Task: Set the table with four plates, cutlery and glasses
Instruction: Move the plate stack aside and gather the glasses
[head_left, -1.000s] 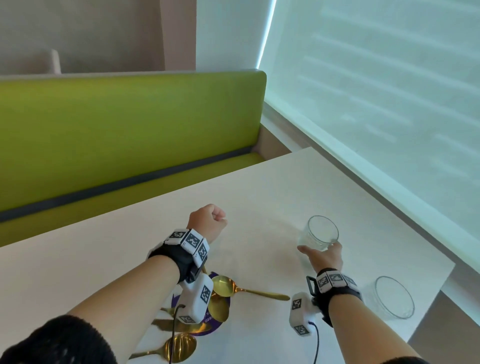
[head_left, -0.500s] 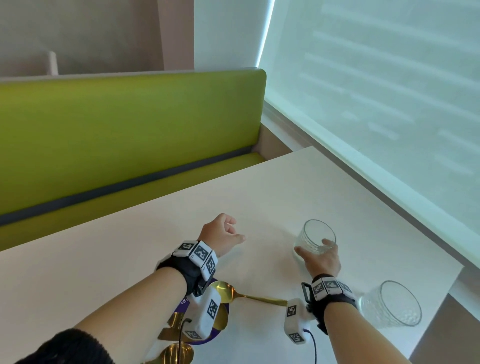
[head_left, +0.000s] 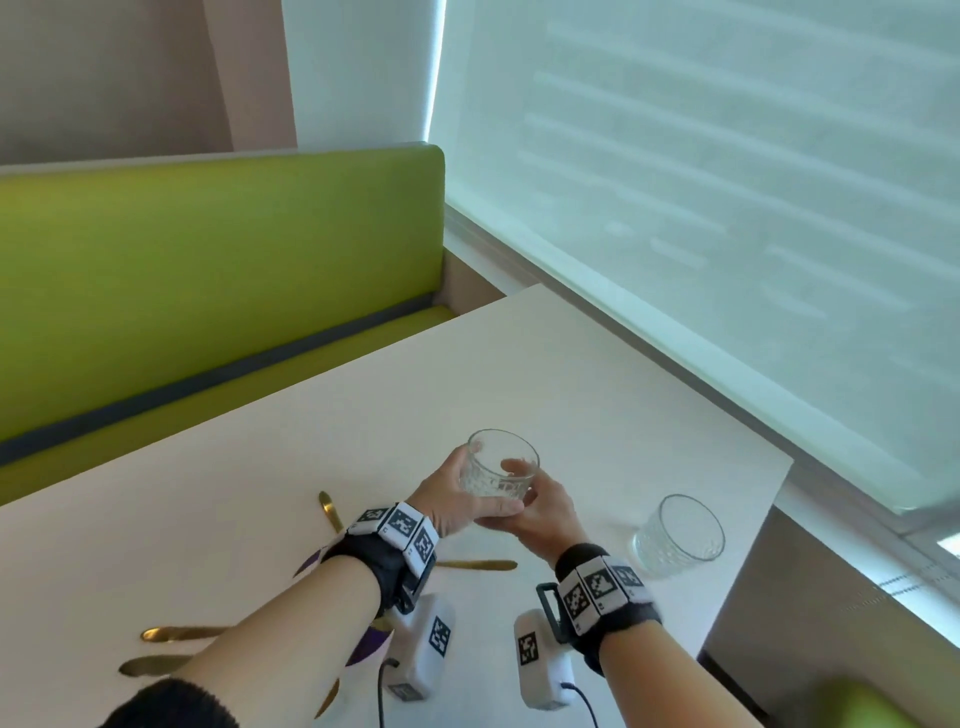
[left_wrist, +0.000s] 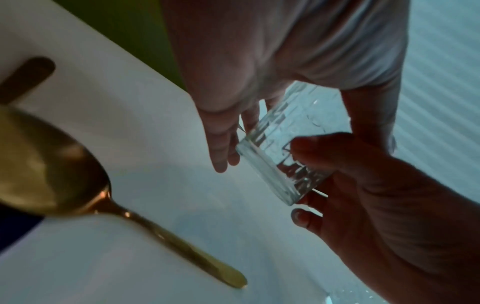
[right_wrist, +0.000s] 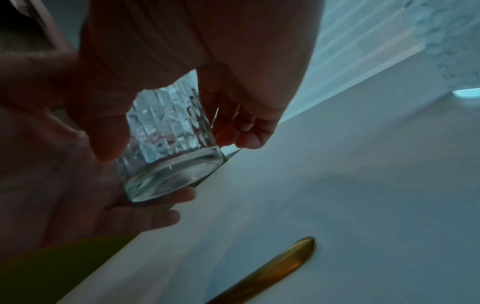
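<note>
Both-hand grip: L hand (head_left: 448, 500) + R hand (head_left: 540, 512) round lifted glass (head_left: 497, 474)

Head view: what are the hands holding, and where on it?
Both hold one glass, off the table. The left hand grips its side wall, fingers under the base; the right hand grips the opposite wall, thumb at the rim.
</note>
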